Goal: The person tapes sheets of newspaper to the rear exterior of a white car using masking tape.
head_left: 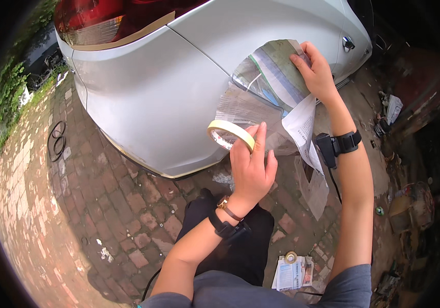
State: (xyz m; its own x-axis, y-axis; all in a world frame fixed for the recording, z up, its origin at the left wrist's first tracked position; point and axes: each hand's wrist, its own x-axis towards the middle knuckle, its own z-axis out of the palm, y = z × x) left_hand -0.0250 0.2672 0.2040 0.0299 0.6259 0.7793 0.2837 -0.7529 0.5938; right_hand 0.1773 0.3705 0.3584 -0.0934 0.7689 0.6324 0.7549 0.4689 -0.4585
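A roll of pale yellow masking tape (236,131) is gripped by my left hand (252,169), its fingers closed on the ring's near right side. With thumb and fingers pinched, my right hand (314,72) holds the upper right corner of a newspaper sheet (276,66). The sheet lies against the lower side of a silver-white car (163,102). Its lower part is creased and hangs loose toward the ground. The tape roll is in front of the sheet's left part. What lies behind the newspaper is hidden.
Brown masking strip (143,35) edges the red tail light (122,20). Yellowish tape runs along the car's lower edge. On the brick paving (143,226), folded newspaper (294,274) bears another tape roll (291,256). A black cable loop (57,141) lies left; clutter (410,205) stands right.
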